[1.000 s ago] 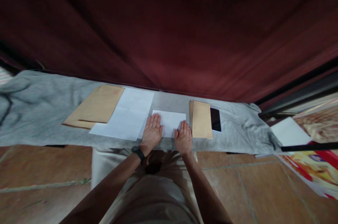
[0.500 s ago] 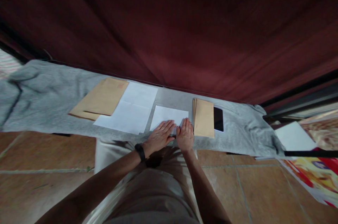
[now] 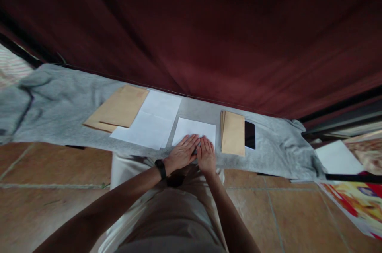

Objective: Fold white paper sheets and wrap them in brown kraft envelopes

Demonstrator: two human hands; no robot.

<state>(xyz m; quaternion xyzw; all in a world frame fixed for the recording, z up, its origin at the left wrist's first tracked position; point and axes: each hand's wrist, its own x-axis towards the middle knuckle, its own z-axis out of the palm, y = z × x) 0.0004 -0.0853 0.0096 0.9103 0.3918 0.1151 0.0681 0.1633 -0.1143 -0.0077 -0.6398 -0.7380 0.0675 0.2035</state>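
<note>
A folded sheet of white paper (image 3: 195, 126) lies on the grey cloth in front of me. My left hand (image 3: 184, 150) rests flat on its near edge, fingers stretched out, with a dark band on the wrist. Close beside it, my right hand (image 3: 206, 155) also presses flat on the near part of the paper, fingers extended. The fingertips of both hands almost meet. Left of the folded sheet are larger white sheets (image 3: 155, 119) with a crease across them. Brown envelopes (image 3: 123, 106) overlap their left side. To the right lies a small stack of brown envelopes (image 3: 234, 133).
A dark-screened phone (image 3: 250, 135) lies partly under the right envelope stack. The grey cloth (image 3: 277, 145) covers a long narrow surface, with a dark red curtain (image 3: 209, 46) behind. At the lower right are a white panel (image 3: 338, 157) and a colourful printed package (image 3: 358, 201).
My right hand has slid left along the paper, closer to my left hand. The whole view has shifted slightly. The envelopes and larger sheets stay in place.
</note>
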